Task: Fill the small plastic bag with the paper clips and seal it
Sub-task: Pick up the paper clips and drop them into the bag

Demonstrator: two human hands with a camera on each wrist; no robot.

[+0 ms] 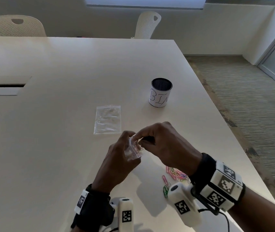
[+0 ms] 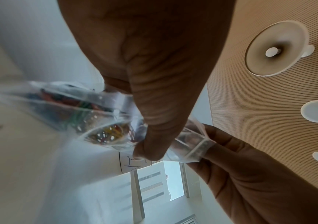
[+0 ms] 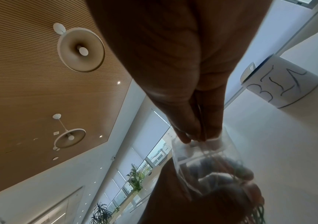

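Both hands bare. Left hand (image 1: 116, 158): black wrist strap (image 1: 98, 203) carrying a white block with a black-and-white square code marker, plus a white camera pod (image 1: 125, 215) with a dark lens on top and its own marker. Right hand (image 1: 170, 144): black strap, bigger white housing (image 1: 220, 186) with three markers, white camera pod (image 1: 182, 203), thin black cable (image 1: 225, 218) trailing off

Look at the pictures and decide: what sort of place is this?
Probably an office meeting room: a long pale table with perforated white chairs behind it, carpet, and a slatted wood ceiling with round pendant lamps.
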